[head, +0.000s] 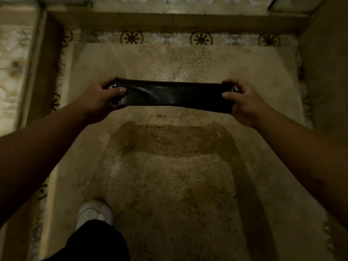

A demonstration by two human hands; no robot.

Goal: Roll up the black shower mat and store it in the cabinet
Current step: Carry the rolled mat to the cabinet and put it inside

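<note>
Holding the rolled black shower mat (173,96) level between both hands, clear of the floor.

Standing below the hands: one white shoe (94,213) is resting on a shaggy beige rug (169,185), which is lying wide and bare under the roll. The left hand (101,98) is clamping one end, thumb pressing on top; the right hand (243,100) is pinching the other, probably keeping the coil from springing open. The roll is looking tight, so rolling seems finished. Beyond the hands a patterned tile border (199,38) is running under a low ledge (169,21). Walls are closing in on both sides. No cabinet is showing.
</note>
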